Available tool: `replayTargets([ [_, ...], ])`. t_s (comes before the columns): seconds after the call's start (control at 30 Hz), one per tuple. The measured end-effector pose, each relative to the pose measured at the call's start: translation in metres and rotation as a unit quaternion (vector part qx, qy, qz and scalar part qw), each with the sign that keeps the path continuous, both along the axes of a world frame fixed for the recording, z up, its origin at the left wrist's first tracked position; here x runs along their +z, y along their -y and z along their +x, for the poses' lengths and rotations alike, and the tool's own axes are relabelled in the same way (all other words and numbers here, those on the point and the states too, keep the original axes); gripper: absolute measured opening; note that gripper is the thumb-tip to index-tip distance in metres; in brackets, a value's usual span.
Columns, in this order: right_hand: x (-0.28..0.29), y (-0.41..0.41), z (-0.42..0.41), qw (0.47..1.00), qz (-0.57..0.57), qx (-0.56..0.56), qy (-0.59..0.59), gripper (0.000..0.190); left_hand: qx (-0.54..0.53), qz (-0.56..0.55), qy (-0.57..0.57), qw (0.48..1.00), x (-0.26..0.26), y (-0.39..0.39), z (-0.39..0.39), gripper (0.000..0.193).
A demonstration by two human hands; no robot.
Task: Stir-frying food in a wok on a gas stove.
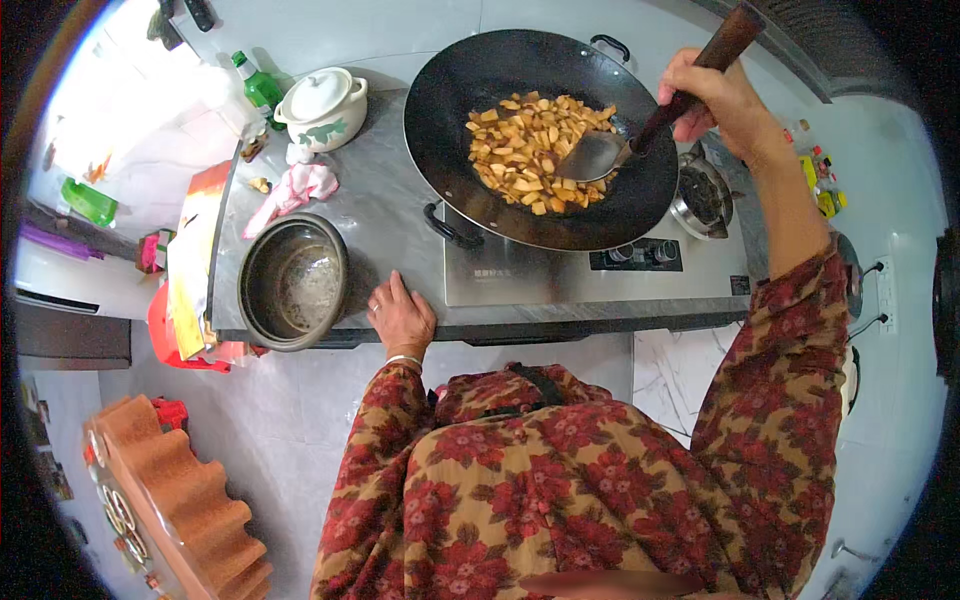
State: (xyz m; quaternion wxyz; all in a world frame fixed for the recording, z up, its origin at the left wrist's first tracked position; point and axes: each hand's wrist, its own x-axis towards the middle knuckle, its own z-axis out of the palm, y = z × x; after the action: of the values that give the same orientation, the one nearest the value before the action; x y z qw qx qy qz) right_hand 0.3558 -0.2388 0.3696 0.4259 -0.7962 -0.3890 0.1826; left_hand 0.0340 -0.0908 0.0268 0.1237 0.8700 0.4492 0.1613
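Note:
My right hand (705,97) grips the dark wooden handle of a metal wok spatula (594,156), whose blade rests among browned, diced food pieces (525,142) in a large black wok (450,97). The wok sits over the left part of a steel gas stove (517,281). My left hand (403,311) lies palm down on the front edge of the grey countertop (375,225) with nothing in it, fingers slightly spread. Just left of that hand stands a dark, round ceramic pot (294,281) without food in it.
A white lidded pot (324,109), a green glass bottle (259,84) and a pink-and-white cloth (294,191) are on the counter's left side. Another burner (703,191) is right of the wok. Bottles (825,187) stand farther right. A table with an orange-brown cloth (176,487) is at lower left.

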Motion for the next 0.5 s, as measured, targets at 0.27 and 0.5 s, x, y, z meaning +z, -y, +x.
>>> replayTargets([
  [0.27, -0.003, 0.018, 0.006, 0.999, 0.013, -0.020, -0.029, 0.022, 0.004, -0.007, 0.003, 1.000, 0.003, 0.003, 0.003, 0.048],
  [0.5, -0.015, 0.017, 0.010, 0.999, 0.033, -0.017, -0.026, 0.020, 0.000, 0.014, -0.009, 1.000, 0.001, 0.000, 0.001, 0.051],
])
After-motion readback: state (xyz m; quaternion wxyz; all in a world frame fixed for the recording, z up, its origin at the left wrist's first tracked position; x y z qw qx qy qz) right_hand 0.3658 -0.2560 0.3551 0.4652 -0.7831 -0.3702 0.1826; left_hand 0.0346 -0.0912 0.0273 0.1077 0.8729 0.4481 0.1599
